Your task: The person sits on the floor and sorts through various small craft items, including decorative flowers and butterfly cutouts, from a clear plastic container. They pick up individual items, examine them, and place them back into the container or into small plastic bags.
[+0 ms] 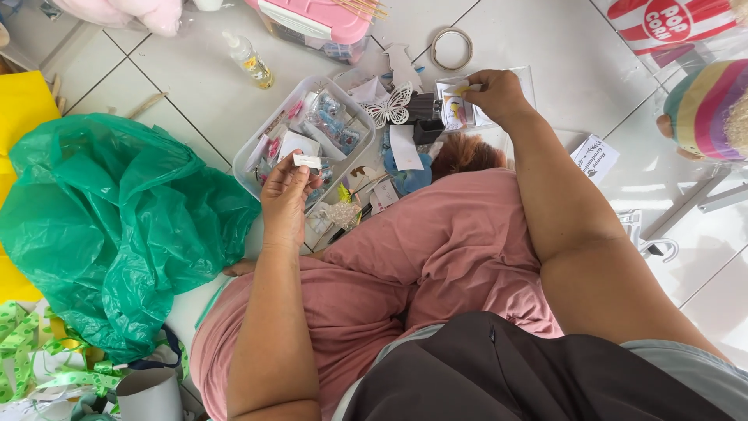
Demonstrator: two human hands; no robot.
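My left hand (287, 195) is raised over the near end of a clear plastic tray (265, 132) and pinches a small white rectangular piece (307, 161) between thumb and fingers. My right hand (495, 92) reaches forward and grips a small white and yellow bit (465, 87) above a clear packet of small printed cards (456, 109). The tray holds several small packets and craft bits. A white paper butterfly (389, 107) lies between the two hands.
A big green plastic bag (109, 218) lies at the left. On the tiled floor are a glue bottle (249, 61), a pink-lidded box (319, 23), a ring (452, 48), a printed paper slip (595, 157) and a striped soft toy (705, 109). Green ribbon (31, 351) lies lower left.
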